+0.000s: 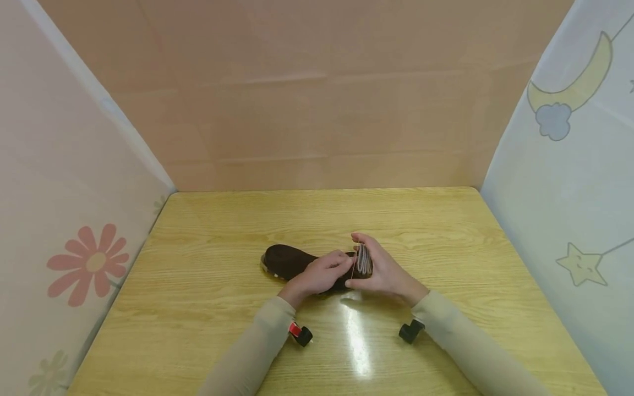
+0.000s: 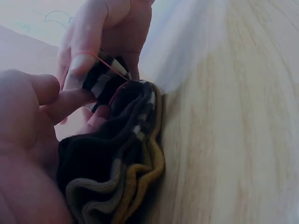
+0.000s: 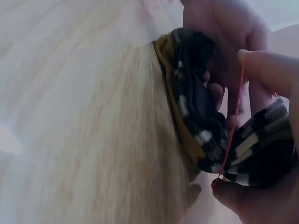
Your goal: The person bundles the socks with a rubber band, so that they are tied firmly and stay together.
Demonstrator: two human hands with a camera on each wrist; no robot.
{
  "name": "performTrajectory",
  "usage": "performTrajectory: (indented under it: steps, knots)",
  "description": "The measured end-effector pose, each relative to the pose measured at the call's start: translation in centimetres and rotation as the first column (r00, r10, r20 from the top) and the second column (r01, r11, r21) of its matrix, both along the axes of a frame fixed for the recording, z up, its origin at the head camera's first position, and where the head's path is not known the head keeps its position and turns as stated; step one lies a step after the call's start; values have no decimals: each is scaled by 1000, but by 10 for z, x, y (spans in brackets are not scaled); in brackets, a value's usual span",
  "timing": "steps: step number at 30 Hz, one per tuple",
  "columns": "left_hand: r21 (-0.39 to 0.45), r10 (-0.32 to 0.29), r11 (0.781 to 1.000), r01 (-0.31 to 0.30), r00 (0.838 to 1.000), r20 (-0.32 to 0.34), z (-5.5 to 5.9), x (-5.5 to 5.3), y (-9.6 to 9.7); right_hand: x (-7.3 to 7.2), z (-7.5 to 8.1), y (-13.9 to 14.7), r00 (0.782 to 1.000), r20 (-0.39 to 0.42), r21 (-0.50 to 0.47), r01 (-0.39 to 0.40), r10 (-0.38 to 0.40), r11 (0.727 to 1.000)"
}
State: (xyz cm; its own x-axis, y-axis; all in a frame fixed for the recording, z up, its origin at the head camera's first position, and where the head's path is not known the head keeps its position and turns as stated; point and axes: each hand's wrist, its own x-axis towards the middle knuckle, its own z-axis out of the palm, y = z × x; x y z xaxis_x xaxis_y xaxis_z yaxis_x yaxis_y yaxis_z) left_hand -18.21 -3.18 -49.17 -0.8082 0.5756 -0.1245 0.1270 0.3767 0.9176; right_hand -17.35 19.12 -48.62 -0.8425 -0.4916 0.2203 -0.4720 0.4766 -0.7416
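A bundle of stacked dark socks (image 1: 287, 260) lies on the table, with striped and mustard edges along its side in both wrist views. My left hand (image 1: 323, 271) grips the bundle near its middle, the fingertips reaching toward the raised striped end (image 2: 105, 77). At that end, my right hand (image 1: 388, 273) holds a thin red rubber band (image 3: 236, 107) stretched between thumb and fingers. The band passes across the socks where the end bends up. Folded grey layers (image 1: 364, 260) show inside the right hand's curve. Part of the bundle is hidden under the left hand.
The wood-grain table (image 1: 208, 330) extends around the socks. A plain tan sheet (image 1: 327, 110) stands behind it, with patterned sheets at the left (image 1: 94, 165) and right (image 1: 559, 181). Black wrist devices are strapped at both sleeves.
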Motion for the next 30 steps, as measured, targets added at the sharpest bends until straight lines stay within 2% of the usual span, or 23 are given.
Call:
performTrajectory:
  steps: [4,9,12,18,24,30]
  knots:
    - [8,-13,1000,13,996,85,2,2,1,-4,-2,6,1000,5,62,-2,2,998]
    - [98,-1,995,-14,989,150,-2,3,1,-8,-2,12,1000,10,165,5,-6,986]
    - [106,0,994,-13,992,126,-4,2,-1,-10,-3,13,1000,-3,207,15,-15,978]
    - [84,18,996,-21,999,41,-9,1,-4,-13,-6,15,999,18,213,36,-41,976]
    - [91,17,996,-20,999,35,-12,0,-6,-20,-12,23,993,117,151,3,-21,989]
    - [105,19,994,-23,999,36,-12,1,-9,-23,-8,31,978,208,115,-44,19,992]
